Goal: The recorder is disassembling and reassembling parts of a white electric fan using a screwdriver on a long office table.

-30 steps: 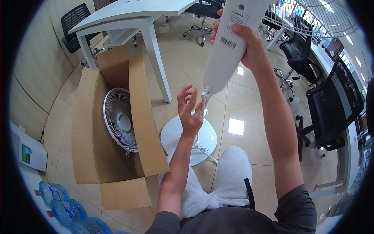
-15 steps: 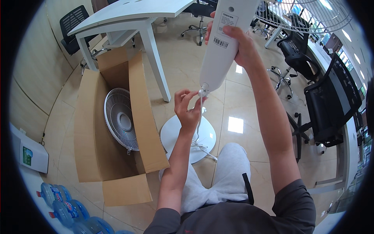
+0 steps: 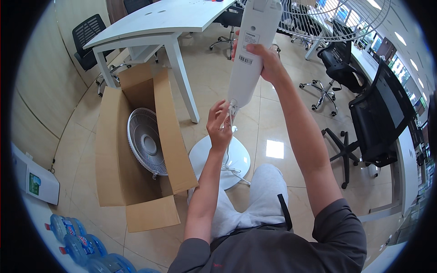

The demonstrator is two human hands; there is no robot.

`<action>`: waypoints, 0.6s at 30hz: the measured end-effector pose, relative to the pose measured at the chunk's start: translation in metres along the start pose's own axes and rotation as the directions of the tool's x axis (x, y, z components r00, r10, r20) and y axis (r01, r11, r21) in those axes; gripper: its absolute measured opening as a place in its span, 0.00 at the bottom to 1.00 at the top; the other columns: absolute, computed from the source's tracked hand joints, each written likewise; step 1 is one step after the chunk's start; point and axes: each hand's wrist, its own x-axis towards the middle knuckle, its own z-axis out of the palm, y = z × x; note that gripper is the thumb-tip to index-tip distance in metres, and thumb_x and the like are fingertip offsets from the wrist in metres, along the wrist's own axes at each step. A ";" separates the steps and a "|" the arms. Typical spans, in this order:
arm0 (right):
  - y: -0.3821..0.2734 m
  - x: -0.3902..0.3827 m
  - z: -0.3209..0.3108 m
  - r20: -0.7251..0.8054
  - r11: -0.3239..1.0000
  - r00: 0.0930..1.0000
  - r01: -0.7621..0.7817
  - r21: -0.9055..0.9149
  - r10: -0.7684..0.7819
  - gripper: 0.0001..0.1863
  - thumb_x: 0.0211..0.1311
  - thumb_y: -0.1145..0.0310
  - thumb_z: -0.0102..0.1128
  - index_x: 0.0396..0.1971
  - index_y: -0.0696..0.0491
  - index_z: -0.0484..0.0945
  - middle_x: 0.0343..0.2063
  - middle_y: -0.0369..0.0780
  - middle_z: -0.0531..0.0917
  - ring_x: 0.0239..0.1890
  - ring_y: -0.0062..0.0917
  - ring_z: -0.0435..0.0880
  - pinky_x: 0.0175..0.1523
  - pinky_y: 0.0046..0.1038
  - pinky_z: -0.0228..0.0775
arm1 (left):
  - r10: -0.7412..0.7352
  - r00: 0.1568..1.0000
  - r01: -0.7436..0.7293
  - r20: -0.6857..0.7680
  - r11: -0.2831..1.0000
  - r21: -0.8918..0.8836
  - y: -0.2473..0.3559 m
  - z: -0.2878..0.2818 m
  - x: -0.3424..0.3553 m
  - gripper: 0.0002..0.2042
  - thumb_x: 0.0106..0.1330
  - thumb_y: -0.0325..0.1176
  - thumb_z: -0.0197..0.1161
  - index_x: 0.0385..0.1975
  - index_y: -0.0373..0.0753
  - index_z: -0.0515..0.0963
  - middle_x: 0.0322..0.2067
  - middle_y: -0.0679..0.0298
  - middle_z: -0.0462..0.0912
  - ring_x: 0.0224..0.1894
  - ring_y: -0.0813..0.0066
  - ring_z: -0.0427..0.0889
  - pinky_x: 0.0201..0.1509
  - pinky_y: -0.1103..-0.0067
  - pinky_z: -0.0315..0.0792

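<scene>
My right hand (image 3: 266,61) grips a white fan body column (image 3: 251,54), held up and tilted, with a wire fan guard (image 3: 332,20) at its top. My left hand (image 3: 219,125) is raised at the column's lower end, fingers pinching the thin white power cord (image 3: 229,150) that hangs from it. Below lies a round white fan base (image 3: 239,159) on the floor, with the cord coiled on it. I sit with light grey trousers behind the base.
An open cardboard box (image 3: 114,136) on the left holds a white fan grille (image 3: 144,141). A white desk (image 3: 159,22) stands behind it. Black office chairs (image 3: 378,123) are at right. Blue water bottles (image 3: 77,241) lie at the lower left, next to a white appliance (image 3: 34,175).
My left hand has slid slightly down and closed its fingers on the cord under the column. The right hand keeps holding the column, shifted a little.
</scene>
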 end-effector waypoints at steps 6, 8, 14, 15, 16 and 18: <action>0.002 -0.001 0.002 0.024 0.999 1.000 -0.016 0.031 0.015 0.31 0.51 0.61 0.61 0.55 0.59 0.68 0.39 0.41 0.80 0.39 0.31 0.83 0.48 0.33 0.76 | -0.057 0.998 0.050 0.031 0.980 0.194 -0.007 -0.009 -0.009 0.26 0.48 0.15 0.70 0.50 0.40 0.80 0.46 0.60 0.78 0.35 0.74 0.79 0.34 0.78 0.76; -0.002 -0.003 0.004 -0.007 0.999 1.000 -0.014 0.049 0.015 0.28 0.50 0.63 0.61 0.53 0.59 0.70 0.38 0.42 0.81 0.38 0.30 0.83 0.47 0.33 0.76 | 0.002 0.999 -0.009 0.037 0.980 0.197 -0.005 -0.005 -0.008 0.25 0.47 0.17 0.72 0.50 0.39 0.80 0.43 0.61 0.78 0.34 0.74 0.78 0.33 0.78 0.76; 0.005 0.002 -0.004 -0.003 1.000 1.000 -0.013 0.025 0.013 0.27 0.51 0.64 0.60 0.52 0.59 0.70 0.37 0.42 0.81 0.38 0.30 0.83 0.47 0.33 0.76 | -0.112 0.989 0.123 -0.099 0.986 0.110 0.011 0.005 -0.004 0.19 0.49 0.16 0.71 0.43 0.36 0.81 0.37 0.63 0.78 0.29 0.76 0.77 0.31 0.80 0.74; 0.006 0.002 -0.007 0.022 1.000 1.000 -0.011 -0.003 0.011 0.29 0.52 0.63 0.59 0.55 0.59 0.68 0.38 0.42 0.81 0.39 0.31 0.83 0.47 0.33 0.75 | -0.132 0.984 0.150 -0.119 0.977 0.153 0.011 0.005 -0.004 0.17 0.50 0.15 0.69 0.41 0.36 0.81 0.37 0.64 0.79 0.29 0.76 0.78 0.32 0.80 0.75; 0.005 0.001 -0.007 0.018 1.000 0.999 -0.027 0.004 0.027 0.29 0.52 0.63 0.59 0.55 0.59 0.68 0.38 0.42 0.81 0.39 0.31 0.83 0.47 0.33 0.75 | -0.148 0.982 0.166 -0.118 0.973 0.159 0.009 0.006 -0.004 0.17 0.50 0.15 0.69 0.41 0.36 0.81 0.37 0.64 0.79 0.29 0.76 0.78 0.32 0.80 0.75; -0.001 0.002 0.002 0.023 1.000 1.000 -0.008 0.013 0.007 0.29 0.52 0.63 0.59 0.54 0.59 0.68 0.37 0.42 0.80 0.38 0.31 0.83 0.47 0.33 0.76 | -0.057 0.997 0.065 -0.051 0.980 0.190 0.005 0.000 -0.003 0.19 0.51 0.16 0.70 0.45 0.37 0.80 0.40 0.63 0.78 0.30 0.77 0.78 0.31 0.81 0.75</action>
